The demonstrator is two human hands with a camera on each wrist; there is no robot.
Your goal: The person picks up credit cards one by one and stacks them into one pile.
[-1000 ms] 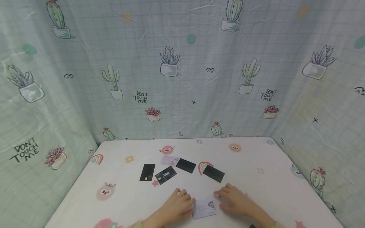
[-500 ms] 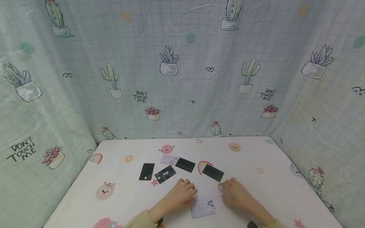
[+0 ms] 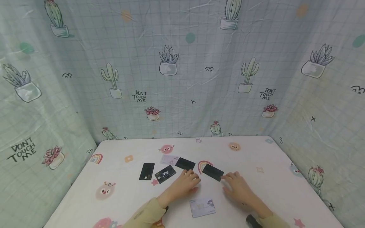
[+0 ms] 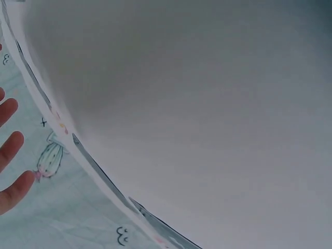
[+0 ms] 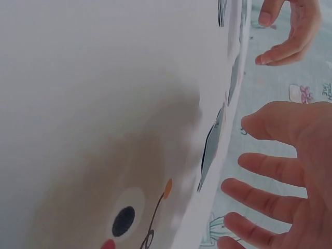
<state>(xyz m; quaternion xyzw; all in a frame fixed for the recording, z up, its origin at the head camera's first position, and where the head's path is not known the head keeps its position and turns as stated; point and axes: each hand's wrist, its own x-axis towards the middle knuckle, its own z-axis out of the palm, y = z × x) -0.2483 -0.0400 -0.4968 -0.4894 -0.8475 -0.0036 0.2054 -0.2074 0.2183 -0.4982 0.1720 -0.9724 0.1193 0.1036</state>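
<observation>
A pale printed card (image 3: 202, 207) lies flat near the front of the table. My left hand (image 3: 184, 184) hovers beyond it, loosely bent and holding nothing, just in front of a plain black card (image 3: 185, 163). Farther right, my right hand (image 3: 239, 190) has relaxed fingers; its index fingertip is at the near corner of another plain black card (image 3: 213, 172). Whether it touches cannot be told. Spread fingers of the right hand (image 5: 280, 192) show in the right wrist view, with the left hand (image 5: 294, 33) above. Fingertips of the left hand (image 4: 13, 148) edge into the left wrist view.
Left of the hands lie a black card marked Vip (image 3: 165, 174), an upright black card (image 3: 146, 171) and a pale pinkish card (image 3: 168, 159). A cartoon-print cover dresses the white table (image 3: 256, 202). Cactus-print curtains (image 3: 182, 85) hang behind and at both sides.
Both hands have moved forward, away from the pale card in front and toward the black cards. The left hand has come off that card's edge. The cards have stayed in place.
</observation>
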